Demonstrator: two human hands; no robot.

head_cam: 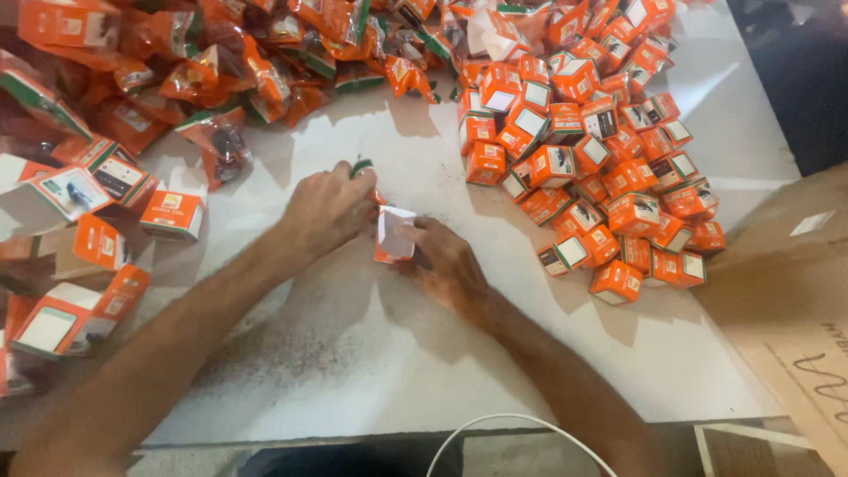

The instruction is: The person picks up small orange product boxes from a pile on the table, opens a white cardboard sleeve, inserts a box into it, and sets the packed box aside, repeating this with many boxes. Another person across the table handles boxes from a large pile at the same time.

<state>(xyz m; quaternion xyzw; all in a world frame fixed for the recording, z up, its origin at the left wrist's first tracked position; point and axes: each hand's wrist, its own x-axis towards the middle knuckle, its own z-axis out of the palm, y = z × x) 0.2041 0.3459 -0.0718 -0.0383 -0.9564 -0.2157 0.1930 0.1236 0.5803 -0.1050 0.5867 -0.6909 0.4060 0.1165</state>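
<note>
Nearest the viewer, a white cable arcs over the front edge of a white counter, and two bare forearms reach forward across it. At the middle of the counter the two hands meet around one small orange-and-white box. The right hand lies low on the counter with its fingers curled against the box's right side, gripping it. The left hand is closed just left of and above the box, fingers pinched on a small green-and-orange piece at the box's top; whether that piece is a flap or a wrapper cannot be told. To the right, near the hands but apart from them, a heap of closed small orange boxes covers the counter. On the left edge lie larger open orange-and-white cartons, some flattened. Farther back, across the top left, spreads a pile of crinkled orange plastic packets. At the far right a brown cardboard sheet overlaps the counter's corner
</note>
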